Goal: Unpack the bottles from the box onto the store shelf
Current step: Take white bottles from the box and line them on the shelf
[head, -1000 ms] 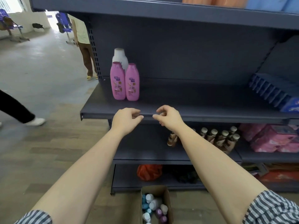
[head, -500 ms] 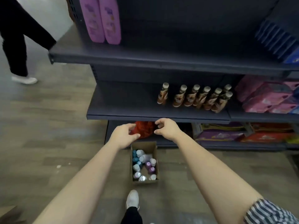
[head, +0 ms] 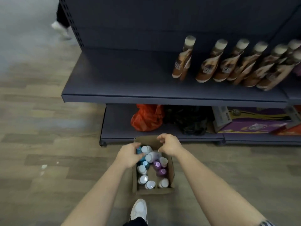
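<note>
Wood-pattern store floor [head: 48,144] underfoot; white shoe [head: 139,209] at 6 o'clock. Just beyond, at centre: open cardboard box [head: 171,174], standing on the floor close before the bottom shelf [head: 117,126], packed with upright capped bottles [head: 143,179], plus one lilac bottle [head: 154,156] lying across the far end.

Change noted: both grips lowered from the front edge of the upper shelf, held there empty a second ago, down to the box. Reading: last placement finished, next pick-up begun; many bottles left to move, so early to middle of the task by judgement.

Pose, left grip [head: 129,156]: forearm stretched from 7 o'clock, knuckles up, fingers curling over the box's left wall toward a teal bottle [head: 139,150]; clenched on it or merely touching, cannot tell through blur. Pose, right grip [head: 169,145]: forearm from 5 o'clock, fingers loosely hooked above the far end, grasping nothing visible.

Farther, 12 o'clock: orange bag [head: 146,118] on the bottom shelf. Farther still, 1 to 2 o'clock: middle shelf [head: 114,79] carrying a row of brown bottles [head: 228,62].
</note>
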{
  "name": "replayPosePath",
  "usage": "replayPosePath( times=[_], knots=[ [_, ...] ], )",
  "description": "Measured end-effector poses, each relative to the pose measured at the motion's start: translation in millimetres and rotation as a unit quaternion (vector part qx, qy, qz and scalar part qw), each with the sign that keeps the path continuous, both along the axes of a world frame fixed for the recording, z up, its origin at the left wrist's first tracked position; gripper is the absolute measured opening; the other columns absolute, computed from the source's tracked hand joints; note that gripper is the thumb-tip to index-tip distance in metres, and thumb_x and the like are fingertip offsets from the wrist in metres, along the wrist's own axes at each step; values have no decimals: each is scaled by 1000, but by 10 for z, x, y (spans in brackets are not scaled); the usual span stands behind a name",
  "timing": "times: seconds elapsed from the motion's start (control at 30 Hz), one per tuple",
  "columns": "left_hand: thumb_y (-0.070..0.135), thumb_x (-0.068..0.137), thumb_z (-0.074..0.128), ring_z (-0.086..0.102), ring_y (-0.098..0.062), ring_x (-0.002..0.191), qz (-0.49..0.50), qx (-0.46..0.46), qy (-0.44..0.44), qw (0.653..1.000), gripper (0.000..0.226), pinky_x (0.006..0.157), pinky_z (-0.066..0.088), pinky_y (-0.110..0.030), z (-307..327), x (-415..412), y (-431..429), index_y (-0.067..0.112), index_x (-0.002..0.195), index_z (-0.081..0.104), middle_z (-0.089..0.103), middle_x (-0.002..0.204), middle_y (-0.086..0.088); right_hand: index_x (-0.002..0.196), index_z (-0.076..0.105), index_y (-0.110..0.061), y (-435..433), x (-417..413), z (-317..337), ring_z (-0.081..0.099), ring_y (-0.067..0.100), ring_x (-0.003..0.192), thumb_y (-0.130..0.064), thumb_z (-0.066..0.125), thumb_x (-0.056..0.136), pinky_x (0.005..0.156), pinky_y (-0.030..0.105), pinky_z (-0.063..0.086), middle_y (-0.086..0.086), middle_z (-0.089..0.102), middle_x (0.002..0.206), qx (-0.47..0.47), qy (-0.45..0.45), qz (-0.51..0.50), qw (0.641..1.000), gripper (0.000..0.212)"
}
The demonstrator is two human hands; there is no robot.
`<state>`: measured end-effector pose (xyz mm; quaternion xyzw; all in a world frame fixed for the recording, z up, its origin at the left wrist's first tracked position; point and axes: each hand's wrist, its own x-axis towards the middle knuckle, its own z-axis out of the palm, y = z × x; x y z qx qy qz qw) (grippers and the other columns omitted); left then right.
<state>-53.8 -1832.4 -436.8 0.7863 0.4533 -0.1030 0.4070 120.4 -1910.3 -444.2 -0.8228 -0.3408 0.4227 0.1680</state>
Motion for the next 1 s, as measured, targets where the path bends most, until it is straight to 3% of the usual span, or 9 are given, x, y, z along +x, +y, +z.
replayPosePath(
  times=[0.2,0.4,0.6,0.8,1.0],
  knots=[
    [37,80,67,57,-24,121,-25,-14,-1,1000,59,100,45,-32,-1270,254,-38,14,133,54,61,129,-5,126,60,-14,41,12,-1395,59,17,115,1,63,78,89,17,42,4,63,126,-26,-6,11,1000,50],
    [25,86,62,49,-27,127,-34,31,37,998,57,102,40,-31,-1978,430,-49,8,138,46,53,137,-11,127,59,-19,29,6,-2180,60,21,113,-9,66,80,96,28,48,4,64,125,-17,-13,30,999,49],
    [21,86,64,47,-26,129,-40,28,49,998,64,103,39,-29,-2320,491,-70,11,144,39,51,139,-10,131,58,-18,54,37,-2640,60,21,114,0,70,75,91,24,46,5,61,129,-14,5,50,999,60],
    [18,85,64,50,-27,126,-46,39,50,997,58,102,41,-30,-2499,495,-107,7,139,45,53,137,-13,128,61,-28,72,-13,-2906,56,25,120,-18,82,71,103,33,45,5,61,130,-30,7,79,996,62],
    [17,83,66,50,-27,125,-62,51,56,995,58,100,43,-31,-2625,511,-47,8,137,46,54,135,-13,131,59,-27,157,-44,-3076,57,22,118,-18,81,71,99,30,47,4,60,131,-13,-10,89,996,64]
  ],
)
